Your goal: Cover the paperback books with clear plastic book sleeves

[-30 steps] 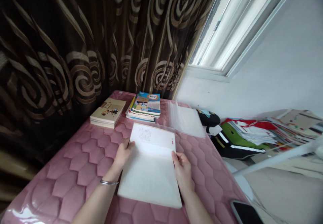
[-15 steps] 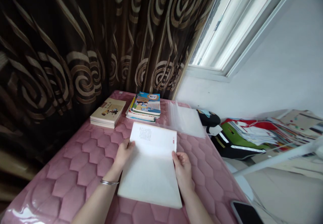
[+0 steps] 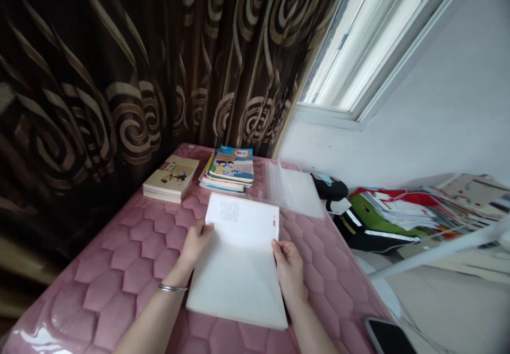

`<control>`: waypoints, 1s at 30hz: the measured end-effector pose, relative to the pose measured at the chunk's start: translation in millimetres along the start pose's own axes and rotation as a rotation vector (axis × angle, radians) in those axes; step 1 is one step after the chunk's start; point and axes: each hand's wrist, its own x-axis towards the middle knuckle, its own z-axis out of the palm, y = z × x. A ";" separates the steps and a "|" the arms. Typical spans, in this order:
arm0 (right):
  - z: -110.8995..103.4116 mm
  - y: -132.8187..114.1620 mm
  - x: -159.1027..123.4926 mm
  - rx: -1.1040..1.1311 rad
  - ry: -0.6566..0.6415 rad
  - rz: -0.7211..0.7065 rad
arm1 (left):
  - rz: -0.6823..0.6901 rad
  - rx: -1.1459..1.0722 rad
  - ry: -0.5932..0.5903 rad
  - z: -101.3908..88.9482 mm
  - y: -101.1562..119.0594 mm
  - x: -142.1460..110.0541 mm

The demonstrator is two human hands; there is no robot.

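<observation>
A white book (image 3: 238, 269) lies on the pink quilted table cover (image 3: 131, 247), with a clear plastic cover folded over its near part. My left hand (image 3: 196, 242) rests on the book's left edge, fingers curled onto the page. My right hand (image 3: 289, 269) holds the right edge, thumb on top and fingers under the plastic. A thin bracelet (image 3: 172, 288) sits on my left wrist. The far page shows a small block of print and a red mark.
A tan book (image 3: 171, 177) and a stack of colourful books (image 3: 229, 169) lie at the far edge by the dark swirl curtain (image 3: 119, 77). Clear plastic sleeves (image 3: 294, 190) lie to the right. A phone (image 3: 388, 337) is near right. Bags and papers (image 3: 398, 210) are piled beyond the table.
</observation>
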 end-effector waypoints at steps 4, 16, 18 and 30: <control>-0.5 -2.6 -1.7 0.048 -0.012 0.037 | 0.010 -0.023 -0.007 -0.9 -0.2 -0.5; -4.6 -0.8 -1.4 0.045 -0.110 0.041 | -0.004 0.055 0.041 0.3 -5.6 2.1; -4.6 -2.0 -0.6 0.018 -0.111 0.021 | 0.002 0.073 0.049 0.5 -6.0 2.4; -0.8 -2.4 2.0 0.065 -0.083 0.041 | 0.038 0.061 0.024 -0.2 -8.6 2.6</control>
